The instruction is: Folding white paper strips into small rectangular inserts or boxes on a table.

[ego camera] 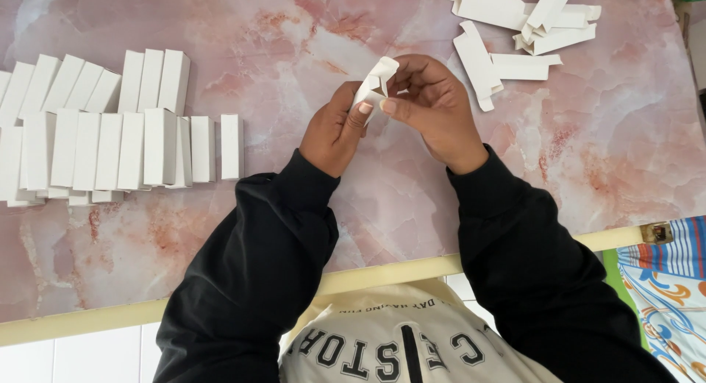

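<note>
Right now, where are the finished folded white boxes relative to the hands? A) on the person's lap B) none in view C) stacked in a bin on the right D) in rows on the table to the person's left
D: the folded white boxes stand in rows on the pink marble table to the left of the left hand, while the flat unfolded blanks lie at upper right, beyond the right hand.

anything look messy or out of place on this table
Nothing is damaged. The flat white carton blanks at top right lie in a loose, criss-crossed heap, unlike the neat rows of folded white boxes at left. Both hands hold one part-folded box.
</note>
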